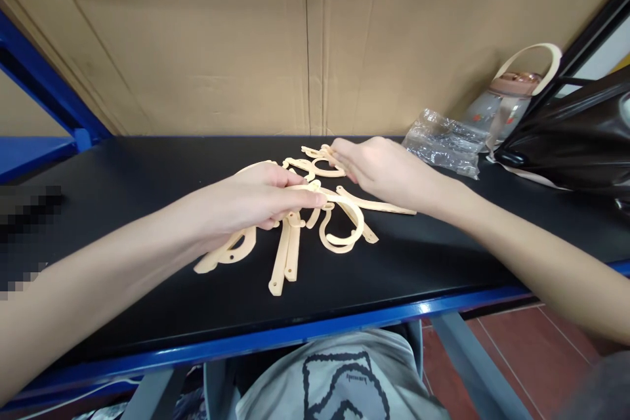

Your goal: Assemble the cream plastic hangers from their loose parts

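Note:
Several beige folding clothes hangers lie in a loose pile on the black tabletop (197,302). My left hand (266,193) is closed on one beige hanger, with thumb and fingers pinching it near the base of its curved hook (361,220), which points right. Below that hand, a pair of straight hanger arms (283,262) with small end holes reaches toward me. At the far side of the pile, my right hand (367,161) has its fingers closed at another beige hanger (310,152). Its fingertips are partly hidden, and part of the pile lies behind my left hand.
A crumpled clear plastic bag (443,141) lies right of my right hand. Behind it stands a clear bottle (502,108) with a pink lid and looped handle, beside a dark shiny bag (575,138). A cardboard wall (207,46) rises behind; a blue edge (295,336) runs along the front.

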{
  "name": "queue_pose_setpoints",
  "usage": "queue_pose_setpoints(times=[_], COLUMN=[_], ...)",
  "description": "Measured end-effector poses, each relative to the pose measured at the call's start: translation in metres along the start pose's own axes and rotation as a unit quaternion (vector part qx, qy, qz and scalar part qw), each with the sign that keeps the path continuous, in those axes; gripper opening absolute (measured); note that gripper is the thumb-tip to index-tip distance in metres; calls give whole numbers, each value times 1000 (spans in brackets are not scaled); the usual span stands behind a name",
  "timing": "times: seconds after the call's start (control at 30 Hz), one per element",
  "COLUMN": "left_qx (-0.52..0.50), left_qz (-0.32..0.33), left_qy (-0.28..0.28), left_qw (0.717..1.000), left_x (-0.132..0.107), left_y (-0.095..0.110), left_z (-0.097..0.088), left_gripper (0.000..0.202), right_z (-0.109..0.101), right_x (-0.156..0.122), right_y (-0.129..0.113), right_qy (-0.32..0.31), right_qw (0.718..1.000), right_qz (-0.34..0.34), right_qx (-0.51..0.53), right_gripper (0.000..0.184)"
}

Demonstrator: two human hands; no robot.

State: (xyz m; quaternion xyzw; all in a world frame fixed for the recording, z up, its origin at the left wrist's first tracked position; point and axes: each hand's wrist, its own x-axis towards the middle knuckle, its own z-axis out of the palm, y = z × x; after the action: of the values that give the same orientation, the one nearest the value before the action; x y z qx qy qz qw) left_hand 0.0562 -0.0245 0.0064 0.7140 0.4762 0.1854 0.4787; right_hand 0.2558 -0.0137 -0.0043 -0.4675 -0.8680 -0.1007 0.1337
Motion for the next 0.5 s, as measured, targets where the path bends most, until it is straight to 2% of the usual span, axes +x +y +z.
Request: queue_pose_setpoints(times=[0.07, 0.17, 0.23, 0.27, 0.3, 0.37, 0.43, 0.5], left_qx=[-17, -63, -92, -106, -120, -143, -145, -118], left_qz=[5, 7, 8, 6, 2, -7, -6, 3], left_qy=[-5, -8, -3, -3, -7, -25, -29, -13], left_qw=[1000, 998, 996, 994, 993, 989, 989, 993], left_x=[0, 3, 6, 7, 8, 10, 11, 11], left_y=[0, -4, -7, -8, -8, -8, -7, -6], left_z=[0, -1, -1, -1, -1, -2, -3, -7], left_gripper=[31, 27, 25, 22, 21, 18, 14, 9], right_z=[4, 12, 15, 15, 15, 12, 9, 6], right_x=[1, 2, 2, 2, 2, 0, 0, 1], right_y=[8, 14, 10, 6, 2, -7, -12, -9], right_qy=[0, -25, 0, 17, 21, -19, -51, -47], right_qw=[999, 999, 999, 992, 977, 927, 887, 875], right_qz=[18, -9, -28, -34, -37, -56, -65, -44], right_qx=[-37, -37, 42, 117, 209, 371, 454, 481], right_gripper=[26, 29, 33, 35, 36, 34, 43, 45])
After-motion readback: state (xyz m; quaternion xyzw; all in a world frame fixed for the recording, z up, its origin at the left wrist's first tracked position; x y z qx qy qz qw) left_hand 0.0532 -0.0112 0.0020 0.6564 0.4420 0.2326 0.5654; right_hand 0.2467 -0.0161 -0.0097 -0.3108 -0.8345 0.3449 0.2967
